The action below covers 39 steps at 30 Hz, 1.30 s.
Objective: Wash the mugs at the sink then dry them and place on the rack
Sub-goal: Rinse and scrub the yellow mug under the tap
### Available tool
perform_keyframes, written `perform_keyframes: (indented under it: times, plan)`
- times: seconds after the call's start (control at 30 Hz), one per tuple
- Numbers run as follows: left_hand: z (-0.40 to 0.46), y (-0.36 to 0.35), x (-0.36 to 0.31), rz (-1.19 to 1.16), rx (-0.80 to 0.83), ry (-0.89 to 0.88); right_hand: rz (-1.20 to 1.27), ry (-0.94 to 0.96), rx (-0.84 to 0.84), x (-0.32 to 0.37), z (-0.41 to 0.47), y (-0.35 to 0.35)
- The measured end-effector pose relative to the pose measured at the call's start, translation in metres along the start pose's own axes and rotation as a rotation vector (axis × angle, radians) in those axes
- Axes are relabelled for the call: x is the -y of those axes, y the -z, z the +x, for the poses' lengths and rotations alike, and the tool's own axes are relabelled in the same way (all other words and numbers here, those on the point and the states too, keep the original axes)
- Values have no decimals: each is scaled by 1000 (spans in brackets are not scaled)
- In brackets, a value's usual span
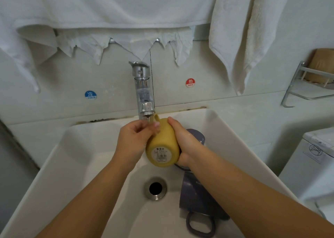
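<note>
A yellow mug (161,147) is held tilted under the chrome tap (143,91), its labelled base toward me and its mouth toward the spout. My right hand (182,142) grips the mug's right side. My left hand (137,138) touches its rim and upper side with its fingers, in the water stream. In the white sink (81,158), a dark purple mug (194,192) lies on its side to the right of the drain, handle toward me. Another dark mug (197,135) shows behind my right hand, mostly hidden.
White towels (240,30) hang over the sink. On the wall, a cold sticker (90,95) sits left of the tap and a hot sticker (190,82) right of it. At the right, a metal wall rack (307,86) holds a tan mug (321,64). A white appliance (310,158) stands lower right.
</note>
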<state>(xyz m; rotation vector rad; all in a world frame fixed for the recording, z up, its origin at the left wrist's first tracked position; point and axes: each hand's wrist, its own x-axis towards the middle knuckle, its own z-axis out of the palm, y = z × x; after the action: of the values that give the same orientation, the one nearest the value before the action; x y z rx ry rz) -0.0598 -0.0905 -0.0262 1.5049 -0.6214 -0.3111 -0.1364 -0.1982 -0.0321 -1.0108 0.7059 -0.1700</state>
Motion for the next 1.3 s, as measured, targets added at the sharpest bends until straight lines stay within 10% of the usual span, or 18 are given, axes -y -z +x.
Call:
perform_keyframes:
  times: [0.17, 0.57, 0.73, 0.87, 1.3]
  plan:
    - [1, 1, 3, -139, -118, 175, -63, 91, -53, -2, -1, -13]
    - [3, 46, -8, -86, 421, 602, -535, 537, -61, -4, -12, -15]
    - [1, 68, -6, -46, 563, 415, -645, 534, 181, -9, -10, -18]
    - [-12, 54, 3, 255, 361, 212, -605, 379, 254, -10, -7, -22]
    - [-14, 48, 13, 823, 239, -222, -1207, 674, -212, -1, 10, -12]
